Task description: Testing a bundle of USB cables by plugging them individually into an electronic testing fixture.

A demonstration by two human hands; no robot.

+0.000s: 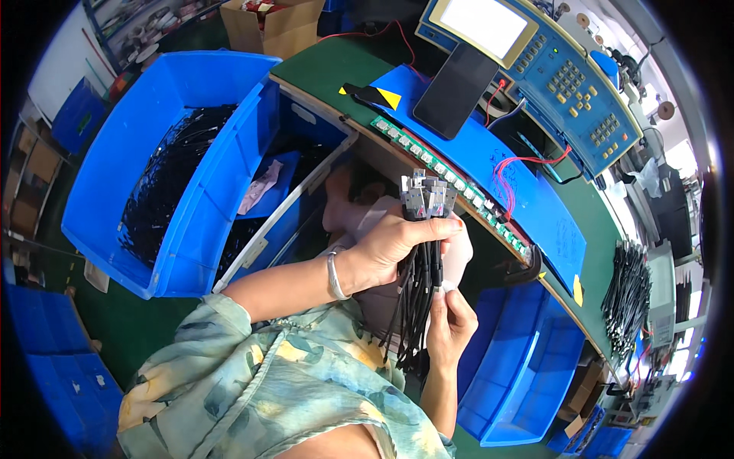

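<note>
My left hand, with a bangle at its wrist, is closed around a bundle of black cables held upright over my lap. Several grey, metallic-looking connectors stick up above its thumb, and the loose cable lengths hang below. My right hand is lower on the bundle's right side. Its thumb and fingers are pinched together against the cables, at a small pale spot too small to name.
At left stands a large blue bin holding many black cables. A green workbench carries a connector strip, a dark phone and a blue tester. More cables lie at right, above an open blue bin.
</note>
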